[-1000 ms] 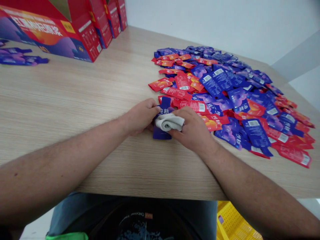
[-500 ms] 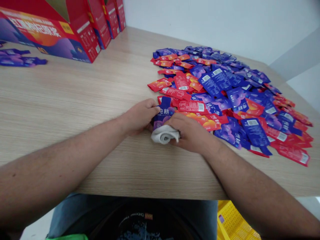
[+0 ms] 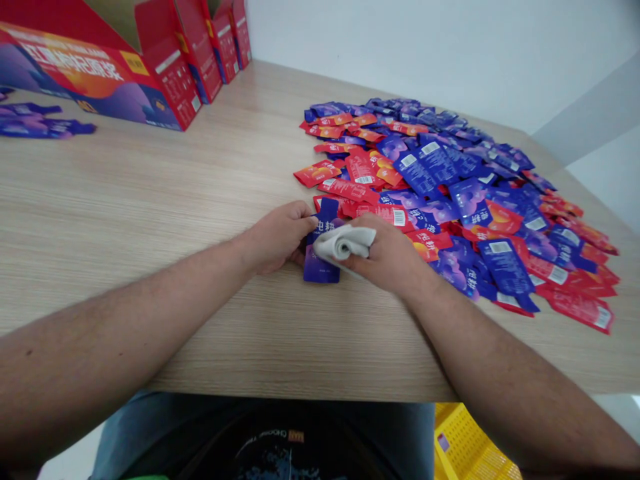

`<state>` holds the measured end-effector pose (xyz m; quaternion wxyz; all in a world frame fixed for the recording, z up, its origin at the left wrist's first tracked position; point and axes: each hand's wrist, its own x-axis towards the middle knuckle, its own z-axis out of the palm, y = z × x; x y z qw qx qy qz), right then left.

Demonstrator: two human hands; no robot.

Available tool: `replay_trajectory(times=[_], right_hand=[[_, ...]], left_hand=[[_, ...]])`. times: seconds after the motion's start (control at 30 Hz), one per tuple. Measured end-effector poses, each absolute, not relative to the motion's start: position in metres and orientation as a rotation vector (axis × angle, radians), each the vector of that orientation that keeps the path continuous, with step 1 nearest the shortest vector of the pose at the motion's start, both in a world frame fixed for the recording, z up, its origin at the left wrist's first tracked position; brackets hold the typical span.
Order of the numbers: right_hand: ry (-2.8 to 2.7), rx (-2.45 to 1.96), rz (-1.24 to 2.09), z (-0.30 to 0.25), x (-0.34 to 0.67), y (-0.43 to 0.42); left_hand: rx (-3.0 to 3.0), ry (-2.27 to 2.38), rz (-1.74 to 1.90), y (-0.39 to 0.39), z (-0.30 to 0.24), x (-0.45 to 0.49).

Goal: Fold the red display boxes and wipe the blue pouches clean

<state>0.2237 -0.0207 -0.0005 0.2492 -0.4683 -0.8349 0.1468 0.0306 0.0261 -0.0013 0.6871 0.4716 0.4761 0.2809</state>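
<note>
Between my hands is a blue-purple sachet (image 3: 321,270) with white lettering, its narrow end pointing away from me. My left hand (image 3: 285,237) grips the sachet by its left edge, thumb on top. My right hand (image 3: 387,257) is closed round a rolled white cloth (image 3: 345,245), which lies over the right middle of the sachet's face. Some of the lettering is hidden under the cloth. Just beyond and to the right spreads a large heap of blue and red sachets (image 3: 430,167).
Red and blue cartons (image 3: 150,93), at least one with an open top, stand at the back left. A few purple sachets (image 3: 45,125) lie before them on the wooden table (image 3: 150,180). A yellow basket (image 3: 470,440) sits below the table's front edge at right.
My right hand has moved the cloth up and to the right across the sachet, so its lower end now shows. My left hand keeps its grip. The view has tilted slightly.
</note>
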Motion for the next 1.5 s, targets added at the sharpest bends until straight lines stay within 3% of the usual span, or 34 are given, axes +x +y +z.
replay_trajectory(times=[0.5, 0.93, 1.4, 1.5], right_hand=[[-2.001, -1.483, 0.276, 0.003, 0.232, -0.011], [-2.088, -1.468, 0.249, 0.007, 0.233, -0.011], [-2.163, -1.385, 0.136, 0.012, 0.224, -0.027], [-2.339, -1.235, 0.303, 0.009, 0.218, -0.031]], left_hand=[[1.435, 0.917, 0.501, 0.024, -0.003, 0.023], [1.77, 0.872, 0.509, 0.028, -0.006, 0.021], [1.312, 0.967, 0.593, 0.023, -0.006, 0.028], [1.251, 1.007, 0.627, 0.024, -0.006, 0.029]])
